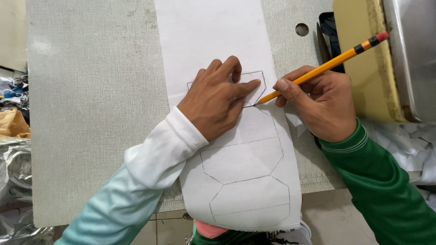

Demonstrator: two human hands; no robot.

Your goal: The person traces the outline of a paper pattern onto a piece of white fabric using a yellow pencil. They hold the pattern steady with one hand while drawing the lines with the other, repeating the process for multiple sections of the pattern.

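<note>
**Tracing a shape onto white fabric, both hands busy**

So the long strip of white fabric (236, 149) is lying down the middle of the grey textured surface (95, 113), with its near end hanging over the front edge toward the person. It's already carrying a few pencilled polygon outlines (247, 181) stacked one after another on the lower part.

The left hand (217, 102) is pressing flat on the fabric, fingers bent and spread, pinning a small white template (252, 86) against the cloth. It isn't gripping anything, just bearing down; the template is poking out from under the fingertips on the right side.

The right hand (324, 104) is sitting just beside it, resting partly on the strip's right edge and closed around a yellow pencil (324, 68) with a pink eraser end. The pencil is slanting up and away to the right, and its tip is touching the fabric right at the template's lower right corner, just beside the left index finger. So the two hands are sitting almost against each other with the template between them.

Off to the right there's a yellowish machine base (363, 68) with a metal part, plus dark scissors (328, 43) lying just behind the right hand. White scraps (408, 149) are piling up at the right, and crinkled plastic (13, 172) is sitting at the left.
</note>
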